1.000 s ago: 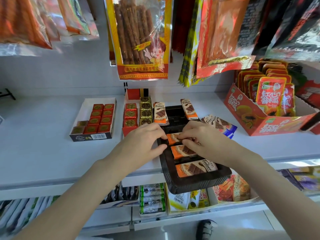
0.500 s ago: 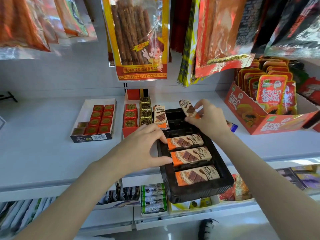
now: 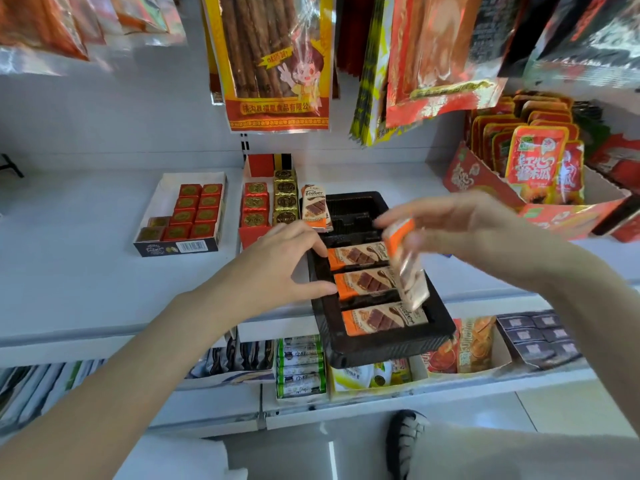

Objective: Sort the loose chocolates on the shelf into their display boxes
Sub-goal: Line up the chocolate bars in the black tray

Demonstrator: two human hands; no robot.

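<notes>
We steady the black tray with our left hand, fingers spread flat against its edge so it cannot slide, while our right hand pinches a chocolate bar above the tray's empty slots, ready for lowering in.

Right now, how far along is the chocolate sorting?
Three orange bars already lie in the black tray. A fourth bar is pinched in the right hand above it, while the left hand holds the tray's edge. One loose bar waits beside the tray, whose far slots look empty.
</notes>
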